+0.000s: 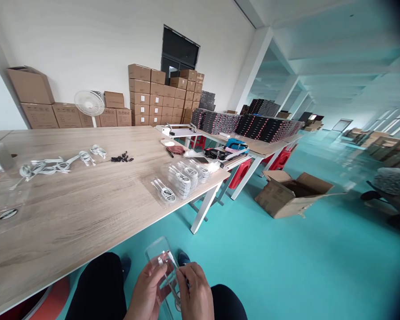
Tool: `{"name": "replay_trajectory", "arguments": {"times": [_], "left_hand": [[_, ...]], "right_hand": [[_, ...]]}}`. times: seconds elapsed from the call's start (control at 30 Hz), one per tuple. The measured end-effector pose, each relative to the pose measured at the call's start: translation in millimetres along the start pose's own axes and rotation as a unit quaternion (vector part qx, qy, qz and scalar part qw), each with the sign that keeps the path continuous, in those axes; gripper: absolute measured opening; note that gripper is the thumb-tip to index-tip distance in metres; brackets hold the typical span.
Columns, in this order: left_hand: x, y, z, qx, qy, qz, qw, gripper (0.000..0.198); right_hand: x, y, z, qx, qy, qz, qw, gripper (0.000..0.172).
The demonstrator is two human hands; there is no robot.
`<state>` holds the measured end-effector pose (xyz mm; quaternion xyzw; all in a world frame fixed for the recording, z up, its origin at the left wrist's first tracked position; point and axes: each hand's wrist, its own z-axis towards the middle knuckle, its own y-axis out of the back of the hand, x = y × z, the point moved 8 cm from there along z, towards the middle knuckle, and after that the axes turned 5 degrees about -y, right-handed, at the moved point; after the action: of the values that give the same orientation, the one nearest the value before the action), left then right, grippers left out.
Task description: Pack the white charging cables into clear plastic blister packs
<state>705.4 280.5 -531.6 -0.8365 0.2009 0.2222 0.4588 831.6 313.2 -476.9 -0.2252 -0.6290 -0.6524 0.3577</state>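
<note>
Above my lap, my left hand (146, 290) is closed around the side of a clear plastic tray (157, 245), thumb on top. White cable plugs (170, 256) lie inside the tray near the left thumb. My right hand (197, 291) has its fingers curled in a pinch on the white cable (172, 286) at the tray's right side. Part of the cable is hidden behind the fingers. On the table corner stand several filled trays with coiled white cables (183, 178), and one lone packed tray (165, 193) is nearest me.
The wooden table (96, 195) carries loose white cables (53, 166), small black pieces (122, 157) and a black-and-white oval piece (8, 214). An open carton (286, 195) stands on the floor at right. Stacked black boxes (220, 122) fill the farther table; a fan (89, 103) stands behind.
</note>
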Motion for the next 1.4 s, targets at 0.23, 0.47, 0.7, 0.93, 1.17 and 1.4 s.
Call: {"name": "replay_trajectory", "arguments": {"times": [0.23,0.47,0.7,0.93,1.17,1.4], "left_hand": [[1.0,3.3,-0.1,-0.015,-0.009,-0.006,1.000,0.041],[10.8,4.2,2.5,-0.012,-0.044,-0.011,0.999,0.036],[18.0,7.8,5.1,-0.060,-0.036,0.007,0.998,0.043],[9.4,2.8,6.0,-0.082,-0.054,0.033,0.995,0.046],[-14.0,-1.9,4.1,-0.070,-0.073,-0.004,0.995,0.036],[-4.9,-8.7,3.0,-0.055,-0.033,-0.055,0.996,0.020]], "right_hand": [[-3.0,-6.5,0.7,0.053,-0.043,0.020,0.997,0.038],[8.7,-11.2,-3.6,0.013,0.107,-0.212,0.971,0.035],[19.4,-18.4,-9.3,-0.027,0.170,-0.290,0.941,0.027],[24.7,-20.3,-10.6,-0.061,0.137,-0.287,0.946,0.025],[-32.0,-6.1,-19.7,-0.017,0.035,0.012,0.999,0.021],[-90.5,-39.2,-31.5,0.085,-0.183,0.418,0.886,0.080]]}}
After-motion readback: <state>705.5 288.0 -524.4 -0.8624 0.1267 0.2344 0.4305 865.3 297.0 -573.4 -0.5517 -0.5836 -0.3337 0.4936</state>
